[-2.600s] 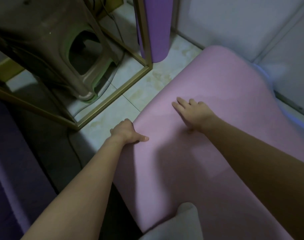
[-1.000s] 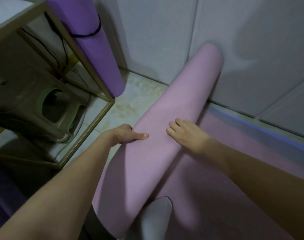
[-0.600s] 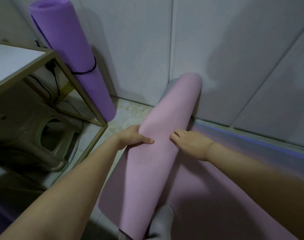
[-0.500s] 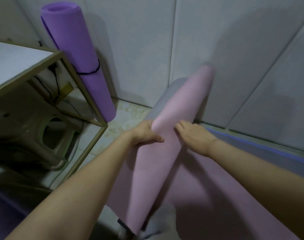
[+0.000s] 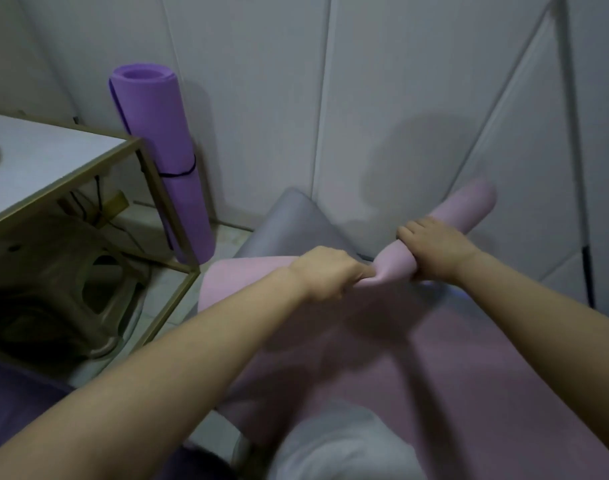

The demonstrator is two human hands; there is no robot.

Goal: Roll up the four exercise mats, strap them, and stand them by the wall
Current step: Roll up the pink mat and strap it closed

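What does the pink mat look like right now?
The pink mat looks like soft foam, plain and smooth. Its far end is curled into a thin roll near the wall; the rest lies spread flat in front. The left hand pinches the roll and the right hand grips it from above.

left hand (image 5: 325,277) pinches pink mat (image 5: 434,368) | right hand (image 5: 434,249) grips roll | purple mat (image 5: 164,161) upright

place: domestic room corner, by its look | landmark: gold-framed worktop (image 5: 36,161), white top | under it: brown plastic stool (image 5: 71,289), dark cables (image 5: 84,202) | behind and right of it: grey padded wall panels (image 5: 400,98) | by its right leg: pale tiled floor (image 5: 227,237), strapped purple rolled mat (image 5: 164,150) upright against the panels
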